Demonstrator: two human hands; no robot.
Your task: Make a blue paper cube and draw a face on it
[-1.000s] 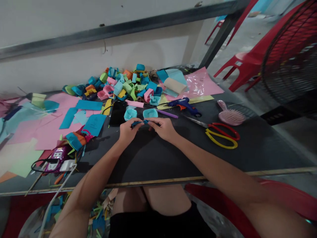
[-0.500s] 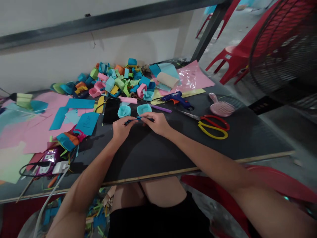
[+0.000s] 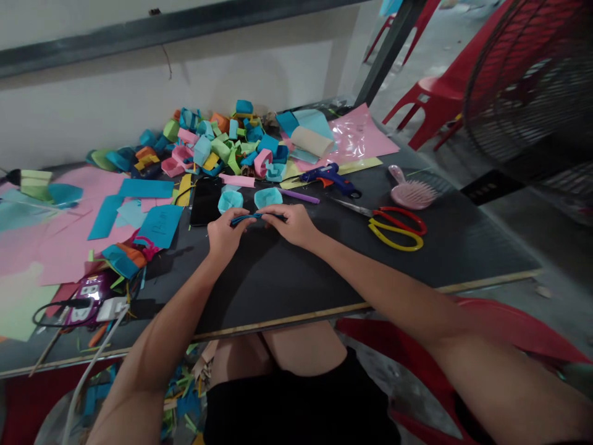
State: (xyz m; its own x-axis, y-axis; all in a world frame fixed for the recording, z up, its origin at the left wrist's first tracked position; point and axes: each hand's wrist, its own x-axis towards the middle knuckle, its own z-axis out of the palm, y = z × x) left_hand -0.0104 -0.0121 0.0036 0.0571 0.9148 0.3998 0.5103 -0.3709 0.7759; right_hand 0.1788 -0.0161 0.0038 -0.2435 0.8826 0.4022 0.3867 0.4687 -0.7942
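Note:
My left hand and my right hand pinch a narrow dark-blue folded paper strip between them, one at each end. The strip is held above the black tabletop. Just beyond my fingers stand two small light-blue folded paper cups, a left cup and a right cup. A black phone lies left of the cups, and a purple paper strip is right of them.
Folded paper pieces are heaped against the wall. A blue glue gun, scissors and a pink hairbrush lie to the right. Coloured sheets and a purple device with cables cover the left. A fan stands far right.
The dark-blue strip now shows more of its length and bows slightly between my fingertips. My hands stay in nearly the same place; the view has shifted a little.

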